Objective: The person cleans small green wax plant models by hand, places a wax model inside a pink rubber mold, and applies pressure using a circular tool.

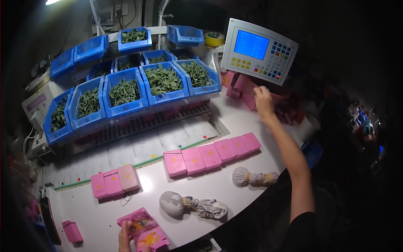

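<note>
At the lower edge, my left hand [124, 237] grips a pink block mould [152, 235] that lies spread open, with yellow and dark stains on its inner faces. My right arm reaches far forward. Its hand [263, 101] has bent, closed fingers below the control panel [260, 50] with the blue screen, beside several pink pieces [248, 100]; whatever its fingertips hold is hidden. Closest to the open mould is a grey-white cloth bundle [171, 203], tied with a tan band. A thin dark loop [126, 199] lies behind the mould.
Pink blocks stand in a long row [210, 156] and a shorter group [112, 184]; another block [72, 231] lies at left. A second tied cloth bundle [241, 177] is near the table's right edge. Blue bins [126, 108] of green curled pieces rise behind, near a yellow tape roll [214, 41].
</note>
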{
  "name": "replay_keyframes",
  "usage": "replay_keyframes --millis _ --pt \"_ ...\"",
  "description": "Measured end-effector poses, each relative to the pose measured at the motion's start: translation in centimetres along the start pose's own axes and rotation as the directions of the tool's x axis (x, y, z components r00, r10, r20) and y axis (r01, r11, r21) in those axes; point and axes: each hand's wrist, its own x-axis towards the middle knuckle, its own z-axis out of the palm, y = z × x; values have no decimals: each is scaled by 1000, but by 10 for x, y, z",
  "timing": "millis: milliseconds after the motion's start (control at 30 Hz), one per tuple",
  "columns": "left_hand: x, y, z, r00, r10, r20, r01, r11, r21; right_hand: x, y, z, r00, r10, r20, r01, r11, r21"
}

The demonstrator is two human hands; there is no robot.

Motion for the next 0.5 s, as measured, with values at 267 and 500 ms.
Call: replay_keyframes --millis 267,500 --pt "3 -1 3 1000 7 -23 -8 1000 -11 9 58 11 983 181 28 -180 984 -17" --pt "2 -7 2 997 67 -31 -66 998 15 21 92 14 933 359 -37 -353 928 118"
